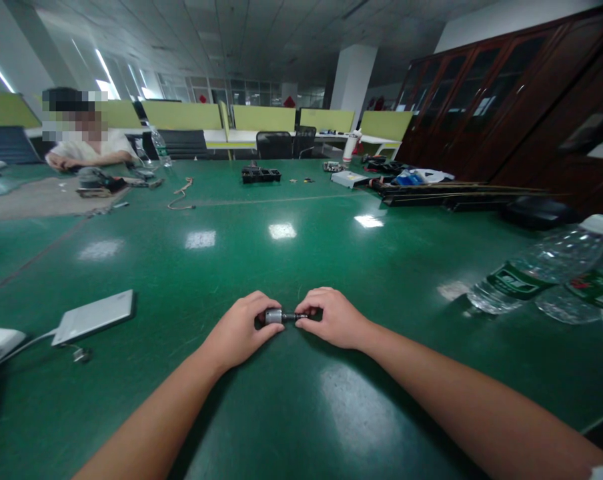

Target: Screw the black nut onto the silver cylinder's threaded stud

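Observation:
A small metal cylinder (pixel 273 316) with a dark, narrow shaft (pixel 292 317) lies lengthwise between my hands, low over the green table (pixel 241 257). Around the thick silver end, the thumb and fingers of my left hand (pixel 242 329) are closed. The fingertips of my right hand (pixel 334 320) pinch the thin end of the shaft. Both parts are in line, and whether they are joined cannot be made out.
At the left are a silver flat device (pixel 95 317) with a white cable and a small metal piece (pixel 81 355). Plastic bottles (pixel 536 270) lie at the right. A black tray (pixel 260 175) and dark rails (pixel 431 193) are farther back. A person (pixel 89 143) sits across at the far left.

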Available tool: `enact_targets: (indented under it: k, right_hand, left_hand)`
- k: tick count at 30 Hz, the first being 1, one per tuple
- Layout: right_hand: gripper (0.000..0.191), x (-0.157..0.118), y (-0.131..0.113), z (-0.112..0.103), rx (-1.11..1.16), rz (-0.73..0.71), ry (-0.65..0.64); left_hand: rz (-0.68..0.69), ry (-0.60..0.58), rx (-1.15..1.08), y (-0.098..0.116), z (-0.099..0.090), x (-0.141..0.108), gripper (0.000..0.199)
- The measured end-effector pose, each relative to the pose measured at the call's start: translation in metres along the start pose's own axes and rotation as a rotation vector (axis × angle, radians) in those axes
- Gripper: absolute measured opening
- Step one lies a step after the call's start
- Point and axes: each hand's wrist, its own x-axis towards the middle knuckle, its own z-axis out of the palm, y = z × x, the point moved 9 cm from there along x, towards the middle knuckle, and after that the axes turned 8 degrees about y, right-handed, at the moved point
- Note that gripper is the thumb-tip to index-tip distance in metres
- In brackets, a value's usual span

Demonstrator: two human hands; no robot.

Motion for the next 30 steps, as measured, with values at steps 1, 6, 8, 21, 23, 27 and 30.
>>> enact_targets:
  k: [1,6,8,21,23,27,30]
  right_hand:
    - [0.007,0.000,0.001,0.000,0.002,0.006,0.004]
    - [0.007,0.001,0.004,-0.002,0.005,0.027,0.007]
    - [0.006,0.001,0.004,-0.003,-0.005,0.027,0.005]
    - [0.008,-0.001,0.029,-0.016,-0.106,0.159,0.013]
    - [0.008,-0.002,0.035,-0.020,-0.113,0.198,0.026]
    - [0.008,-0.002,0.029,-0.018,-0.082,0.173,0.022]
    - [0.008,-0.002,0.020,-0.014,-0.054,0.132,0.005]
  left_hand:
    - [-0.004,0.006,0.003,-0.001,0.000,0.000,0.021]
    - [-0.019,0.013,0.017,-0.005,0.000,0.000,0.020]
    - [-0.015,0.015,0.017,-0.004,0.000,-0.001,0.020]
    - [-0.044,0.025,0.024,-0.007,-0.002,0.000,0.020]
    - [-0.045,0.028,0.024,-0.008,-0.003,0.000,0.020]
    - [-0.053,0.019,0.026,-0.007,-0.003,0.000,0.019]
    - [-0.042,0.021,0.028,-0.006,-0.003,0.000,0.019]
